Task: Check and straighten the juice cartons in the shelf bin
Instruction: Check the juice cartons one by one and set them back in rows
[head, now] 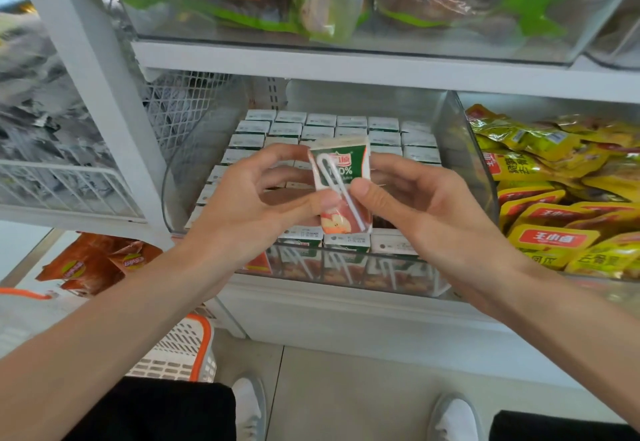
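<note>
Head view. One juice carton [341, 184] was held up above the front rows of the clear shelf bin [465, 150], nearly upright and leaning slightly to the left, its green-and-white printed face turned toward the camera. A white bent straw [334, 182] lay diagonally across that face. The left hand [249, 205] grasped the carton from the left, thumb pressed on the lower front and fingers curled behind. The right hand [426, 205] pinched the carton's right edge, thumb in front and fingers behind. Below and behind, the remaining cartons [318, 129] stood packed in straight rows inside the bin, tops up; a dark slot just right of the held carton's base was possibly an open place in the row, though the hands hid most of it. The bin rested on a white shelf [346, 309]. Yellow snack packets [554, 198] filled the neighbouring bin on the right. An orange-rimmed white basket [187, 347] stood on the floor at lower left.
</note>
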Available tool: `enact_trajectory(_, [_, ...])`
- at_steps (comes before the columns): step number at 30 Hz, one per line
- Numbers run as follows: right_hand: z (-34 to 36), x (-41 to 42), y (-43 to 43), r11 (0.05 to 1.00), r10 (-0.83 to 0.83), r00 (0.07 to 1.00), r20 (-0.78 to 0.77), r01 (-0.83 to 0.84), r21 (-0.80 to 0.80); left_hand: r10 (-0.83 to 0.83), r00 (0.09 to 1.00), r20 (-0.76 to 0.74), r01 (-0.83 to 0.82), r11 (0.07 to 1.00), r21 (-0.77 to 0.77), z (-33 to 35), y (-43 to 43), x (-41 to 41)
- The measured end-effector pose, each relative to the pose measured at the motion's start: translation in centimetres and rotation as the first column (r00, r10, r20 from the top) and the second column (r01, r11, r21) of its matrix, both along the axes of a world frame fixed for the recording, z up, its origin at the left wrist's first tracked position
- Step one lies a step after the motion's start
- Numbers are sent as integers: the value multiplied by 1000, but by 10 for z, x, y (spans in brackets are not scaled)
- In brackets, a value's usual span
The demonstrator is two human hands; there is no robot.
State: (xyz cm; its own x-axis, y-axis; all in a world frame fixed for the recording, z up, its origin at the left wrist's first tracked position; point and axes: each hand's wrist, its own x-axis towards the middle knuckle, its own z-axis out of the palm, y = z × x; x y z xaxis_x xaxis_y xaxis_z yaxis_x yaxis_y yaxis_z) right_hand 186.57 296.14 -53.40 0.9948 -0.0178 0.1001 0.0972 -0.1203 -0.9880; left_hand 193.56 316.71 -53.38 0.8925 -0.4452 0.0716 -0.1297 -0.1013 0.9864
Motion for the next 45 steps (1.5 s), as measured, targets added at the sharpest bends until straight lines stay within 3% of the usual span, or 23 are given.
enact_trajectory(2, [-3, 1, -4, 1000, -12, 999, 46, 10, 25, -15, 994, 106, 10, 999, 46, 0, -1, 0])
enact_trajectory(6, [-7, 3, -9, 991, -25, 982, 187, 49, -123, 0, 966, 258, -16, 998, 60, 2, -2, 0])
enact_trajectory(12, [-10, 2, -12, 982, -34, 968, 249, 79, -174, 2, 951, 308, -11, 1000, 29, 2, -4, -1])
enact_trajectory(20, [-3, 1, -12, 998, -66, 996, 64, 65, 20, -4, 972, 236, 10, 1000, -24, 5, -8, -4])
enact_trajectory(26, [4, 4, -13, 947, -32, 970, -240, 106, 303, -66, 966, 249, 65, 998, 11, 2, -9, -4])
enact_trajectory(33, [5, 7, -15, 926, 20, 931, -365, 120, 358, -122, 969, 213, 112, 992, 56, -3, -13, -3])
enact_trajectory(36, [3, 7, -16, 948, -53, 957, -284, 138, 286, -140, 973, 185, 138, 990, 27, -3, -13, -3])
enact_trajectory(39, [1, 4, -18, 988, -134, 987, -90, 140, 64, -138, 975, 173, 130, 990, 53, -5, -14, 0])
enact_trajectory(45, [3, 1, -22, 983, -35, 993, 113, 55, -176, -104, 974, 200, 81, 989, 121, -9, -21, 7])
